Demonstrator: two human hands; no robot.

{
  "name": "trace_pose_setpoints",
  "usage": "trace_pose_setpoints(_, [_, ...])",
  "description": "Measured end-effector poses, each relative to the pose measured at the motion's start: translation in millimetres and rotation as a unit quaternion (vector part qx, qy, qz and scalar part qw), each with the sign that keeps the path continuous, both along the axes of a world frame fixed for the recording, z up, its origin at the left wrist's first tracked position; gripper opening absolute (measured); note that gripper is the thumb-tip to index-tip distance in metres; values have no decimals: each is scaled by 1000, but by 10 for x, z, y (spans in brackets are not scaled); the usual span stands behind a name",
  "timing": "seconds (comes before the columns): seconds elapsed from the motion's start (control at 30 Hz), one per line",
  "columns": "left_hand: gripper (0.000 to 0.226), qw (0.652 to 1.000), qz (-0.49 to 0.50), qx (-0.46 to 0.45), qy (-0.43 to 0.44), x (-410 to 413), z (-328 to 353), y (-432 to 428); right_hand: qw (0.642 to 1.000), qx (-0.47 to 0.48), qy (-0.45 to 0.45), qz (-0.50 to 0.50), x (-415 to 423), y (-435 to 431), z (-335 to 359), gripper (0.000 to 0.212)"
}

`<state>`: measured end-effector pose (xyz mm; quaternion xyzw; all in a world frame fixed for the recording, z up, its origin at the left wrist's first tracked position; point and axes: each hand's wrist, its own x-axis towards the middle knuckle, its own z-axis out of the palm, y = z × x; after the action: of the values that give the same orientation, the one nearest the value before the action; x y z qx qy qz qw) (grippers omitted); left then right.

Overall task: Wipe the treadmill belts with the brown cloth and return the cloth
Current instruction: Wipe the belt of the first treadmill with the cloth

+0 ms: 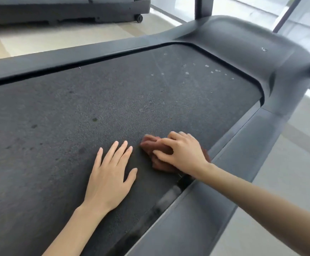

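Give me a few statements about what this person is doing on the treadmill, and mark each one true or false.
1. The right hand grips the brown cloth on the belt. True.
2. The left hand holds a second cloth. False: it lies flat on the belt with its fingers spread and holds nothing.
3. Pale specks dot the belt beyond the hands. True.
4. The brown cloth lies on the floor beside the machine. False: it is on the belt, near the belt's right edge.
5. A second treadmill stands in the background at top left. True.
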<state>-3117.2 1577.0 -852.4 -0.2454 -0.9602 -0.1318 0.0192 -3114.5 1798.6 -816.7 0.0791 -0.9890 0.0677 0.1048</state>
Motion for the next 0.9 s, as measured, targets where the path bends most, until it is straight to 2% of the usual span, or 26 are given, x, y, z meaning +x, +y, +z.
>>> trace_pose_setpoints(0.1, [68,1000,4,1,1,18,-4,3,984,25,0,-174,-447,548,50,35])
trace_pose_setpoints(0.17, [69,1000,4,3,0,19,-3,10,973,17,-16,-231,-586,761,106,37])
trace_pose_setpoints(0.3, [65,1000,3,6,-4,17,22,16,981,51,-18,-188,-518,430,69,37])
trace_pose_setpoints(0.43, [64,1000,6,9,-8,15,47,16,998,48,9,-48,-146,-144,-24,34])
trace_pose_setpoints(0.53, [63,1000,5,4,-6,15,50,17,998,43,14,41,-82,-143,-20,33])
trace_pose_setpoints(0.6, [65,1000,5,4,-9,19,51,15,999,42,1,23,-233,49,-3,34])
trace_pose_setpoints(0.73, [67,1000,13,10,-7,15,0,19,986,3,-13,-167,-779,677,34,36])
trace_pose_setpoints(0.8, [68,1000,17,14,-5,13,-11,22,973,-33,-18,-230,-912,777,56,37])
trace_pose_setpoints(0.9, [71,1000,18,14,-2,24,7,28,984,14,2,-175,-800,433,15,37])
